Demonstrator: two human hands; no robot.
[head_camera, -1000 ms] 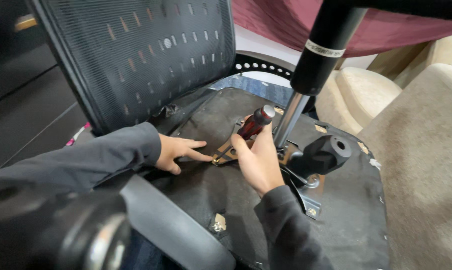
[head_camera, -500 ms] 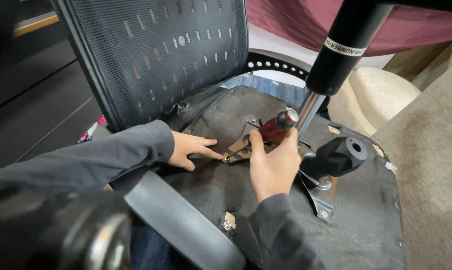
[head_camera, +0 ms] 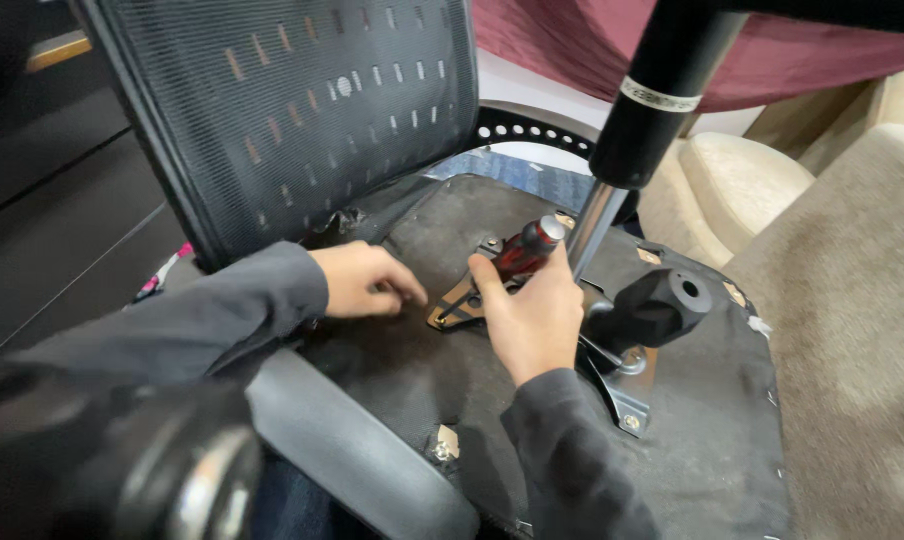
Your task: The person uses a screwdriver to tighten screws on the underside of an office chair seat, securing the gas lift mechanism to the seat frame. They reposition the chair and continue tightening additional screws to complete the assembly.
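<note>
Right hand [head_camera: 532, 320] grips red screwdriver [head_camera: 520, 251]; left hand [head_camera: 365, 280] curled on seat underside [head_camera: 412, 370].

The left hand [head_camera: 364, 280], which half a second ago lay flat with its forefinger stretched out to the corner of the metal plate [head_camera: 450, 307], has drawn back from that corner and curled its fingers loosely, knuckles up, on the black underside of the seat [head_camera: 412, 370]. The right hand [head_camera: 532, 320] has shifted its grip on the red-handled screwdriver [head_camera: 522, 250], whose handle now stands slightly steeper. The camera view has swung a little, moving the whole scene leftward.
</note>
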